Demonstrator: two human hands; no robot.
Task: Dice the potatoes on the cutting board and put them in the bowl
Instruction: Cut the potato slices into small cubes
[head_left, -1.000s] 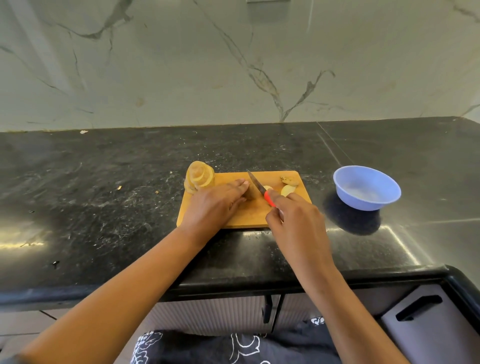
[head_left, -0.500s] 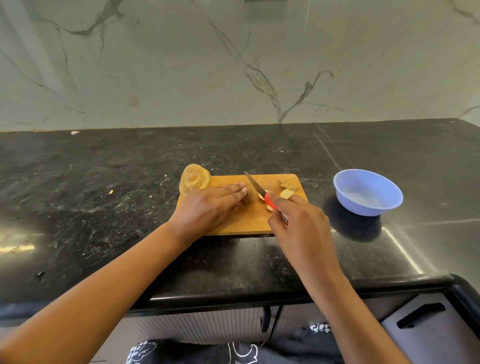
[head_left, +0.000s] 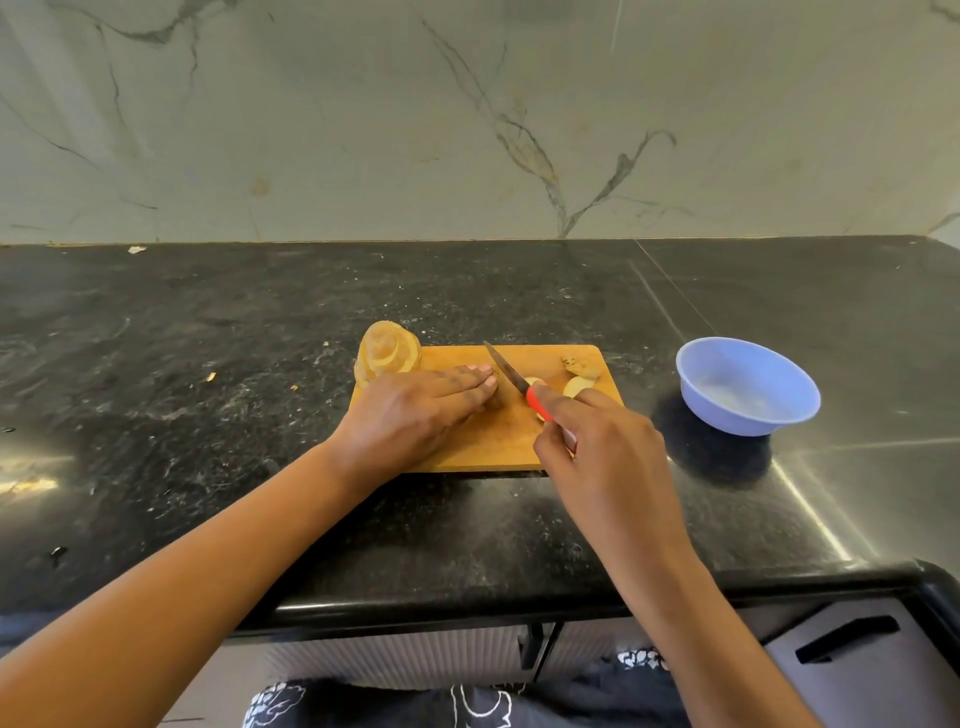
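the surface (head_left: 208, 415) is black polished stone, glossy enough to throw back bright patches of light, yet flecked with pale speckles, fine scratches and crumbs. the wall (head_left: 311, 130) behind it is a smooth marble-look slab, pale with grey veins and a soft sheen. the cutting board (head_left: 483, 441) is matt orange-brown wood. the bowl (head_left: 727, 415) is light blue plastic, smooth and dully shiny. the knife (head_left: 511, 376) has a thin grey metal blade and a glossy red plastic handle. the potato slices (head_left: 577, 385) show pale, smooth cut faces; the potato scrap (head_left: 582, 366) beside them has rough, spotted brown skin. low down, a dark cloth (head_left: 415, 701) with white print looks soft and matt, and the cupboard front (head_left: 389, 654) is ribbed.
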